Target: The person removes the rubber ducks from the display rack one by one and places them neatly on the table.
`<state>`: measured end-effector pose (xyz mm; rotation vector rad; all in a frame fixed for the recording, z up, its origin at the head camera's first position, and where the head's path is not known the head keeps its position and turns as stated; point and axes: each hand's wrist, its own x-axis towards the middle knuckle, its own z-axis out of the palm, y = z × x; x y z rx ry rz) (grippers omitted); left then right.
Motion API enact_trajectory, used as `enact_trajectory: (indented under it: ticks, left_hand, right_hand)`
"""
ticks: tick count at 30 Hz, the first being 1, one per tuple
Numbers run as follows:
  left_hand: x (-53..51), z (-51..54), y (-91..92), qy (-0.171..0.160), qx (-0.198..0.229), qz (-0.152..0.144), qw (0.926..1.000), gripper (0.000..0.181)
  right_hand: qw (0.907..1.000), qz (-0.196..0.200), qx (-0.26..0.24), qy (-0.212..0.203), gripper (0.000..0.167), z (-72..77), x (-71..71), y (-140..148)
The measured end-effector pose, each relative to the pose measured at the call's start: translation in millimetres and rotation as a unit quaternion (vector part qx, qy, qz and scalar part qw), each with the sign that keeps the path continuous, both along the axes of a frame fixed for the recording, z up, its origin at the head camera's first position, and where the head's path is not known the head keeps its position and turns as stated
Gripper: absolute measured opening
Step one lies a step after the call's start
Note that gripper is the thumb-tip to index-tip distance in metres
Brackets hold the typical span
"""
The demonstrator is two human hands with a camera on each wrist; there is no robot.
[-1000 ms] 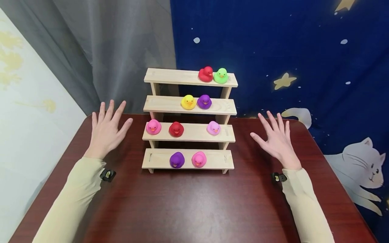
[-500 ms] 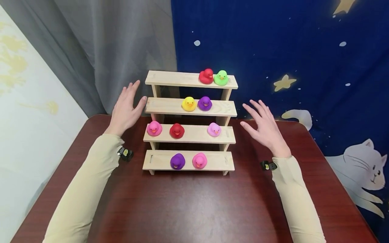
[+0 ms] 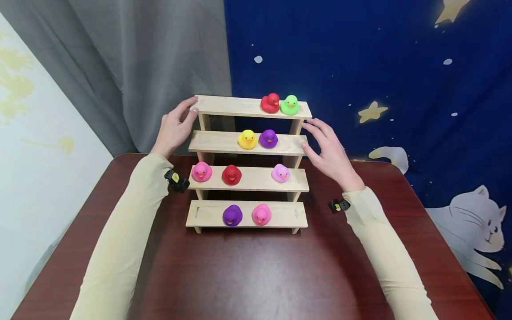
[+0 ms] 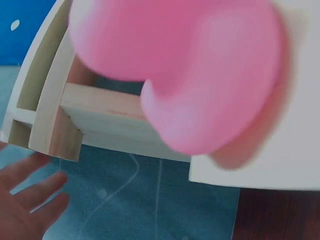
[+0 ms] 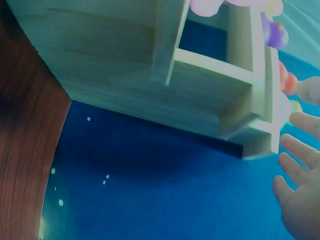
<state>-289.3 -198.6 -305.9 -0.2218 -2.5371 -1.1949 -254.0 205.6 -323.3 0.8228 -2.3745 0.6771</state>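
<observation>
A wooden four-tier shelf (image 3: 246, 213) stands on the table with several rubber ducks on its steps. My left hand (image 3: 174, 129) is at the left end of the top board, fingers extended; in the left wrist view its fingers (image 4: 42, 192) look apart from the wood. Beside the right end of the upper two boards is my right hand (image 3: 332, 153), fingers spread and holding nothing. A red duck (image 3: 270, 103) and a green duck (image 3: 290, 105) sit on the top board. Below them are a yellow duck (image 3: 247, 139) and a purple duck (image 3: 268, 139).
On the third board sit a pink duck (image 3: 202, 172), a red duck and a light pink duck (image 3: 280, 173). The lowest holds a dark purple duck (image 3: 232, 215) and another pink one. Grey and blue curtains (image 3: 340, 66) hang behind the brown table (image 3: 248, 275).
Both hands have moved inward from the sides to the shelf's upper ends, the left hand also rising. The ducks keep their places on the boards.
</observation>
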Motion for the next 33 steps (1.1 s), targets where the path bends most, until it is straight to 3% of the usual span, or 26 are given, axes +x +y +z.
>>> enact_trajectory:
  ticks: [5, 9, 12, 16, 27, 33]
  left_hand:
    - [-4.7, 4.4, -3.0, -0.025, 0.006, -0.013, 0.9996, 0.048]
    - [-6.4, 12.2, -6.1, -0.065, 0.026, -0.027, 0.9972, 0.049]
    - [-8.5, 17.6, -6.9, -0.109, 0.072, -0.044, 0.9904, 0.051]
    - [-10.9, 17.9, -3.9, -0.149, 0.146, -0.059, 0.9761, 0.051]
    - [-11.8, 13.9, -6.2, -0.182, 0.204, -0.070, 0.9594, 0.052]
    - [-10.0, 19.4, -2.1, -0.190, 0.210, -0.061, 0.9571, 0.046]
  right_hand:
    - [0.9999, 0.006, -0.009, 0.003, 0.044, 2.5, -4.2, -8.3]
    - [0.9990, 0.005, -0.042, 0.014, 0.042, 5.3, -7.7, -10.5]
    - [0.9974, 0.010, -0.067, 0.025, 0.038, 9.6, -10.7, -11.0]
    - [0.9953, 0.007, -0.094, 0.024, 0.034, 17.3, -14.4, -9.9]
    - [0.9931, -0.016, -0.110, -0.037, 0.034, 35.8, -28.7, -15.1]
    - [0.9880, -0.011, -0.135, -0.076, 0.035, 47.0, -33.9, -25.7]
